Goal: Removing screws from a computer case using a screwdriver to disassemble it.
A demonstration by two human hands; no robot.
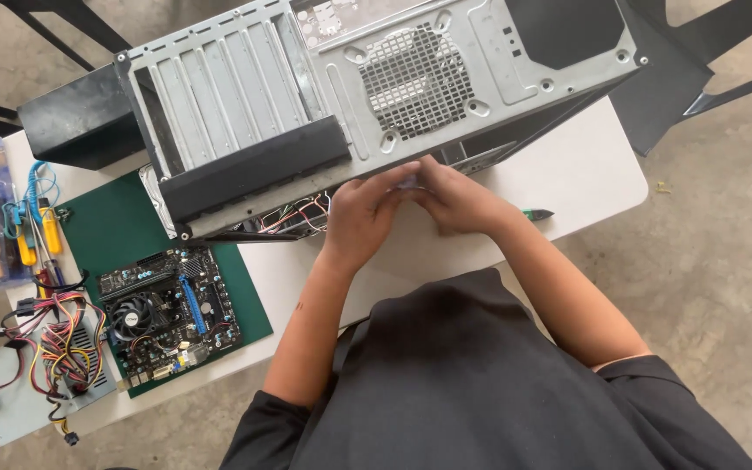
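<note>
Both hands meet at the near edge of the grey computer case (376,87) on the white worktop (585,165). Left hand (360,213) and right hand (459,200) pinch a small pale part (409,181); its kind is unclear. Likely light and fragile; hold by its edges.

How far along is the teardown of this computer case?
Done: motherboard on the green mat and power supply both lie outside the computer case. In hand: left hand and right hand meet at its open edge. Left: loose wires remain inside.
</note>
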